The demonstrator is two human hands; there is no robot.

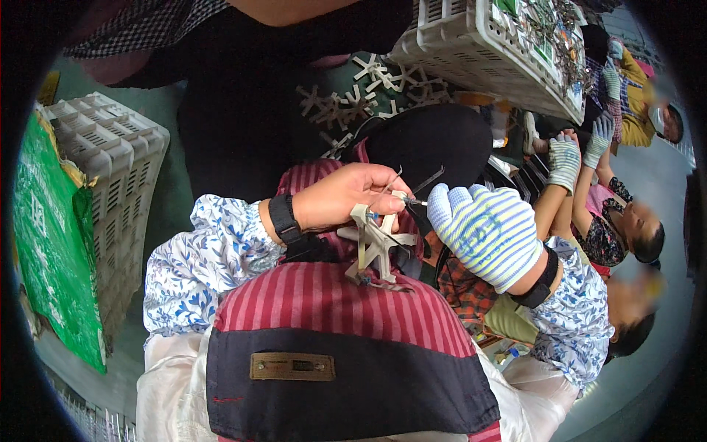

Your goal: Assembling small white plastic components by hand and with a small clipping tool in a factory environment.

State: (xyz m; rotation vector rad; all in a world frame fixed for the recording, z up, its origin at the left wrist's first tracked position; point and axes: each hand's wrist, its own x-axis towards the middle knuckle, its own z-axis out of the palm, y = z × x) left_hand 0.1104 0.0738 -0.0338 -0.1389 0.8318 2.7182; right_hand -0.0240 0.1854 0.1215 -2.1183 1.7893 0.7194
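A bare left hand [346, 195] pinches a pale star-shaped plastic piece [375, 247] over a striped apron [331, 309], while the gloved right hand [482, 236] closes its grip on a thin metal tool [414, 201] at the piece's top. White crates [110, 169] stand left; another crate [471, 44] and co-workers' gloved hands [567, 158] crowd the far right.

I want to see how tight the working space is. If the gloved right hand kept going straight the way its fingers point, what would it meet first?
Probably the star-shaped plastic piece held by the bare left hand. The gloved right hand points left toward it, its fingertips already close, though depth is unclear.
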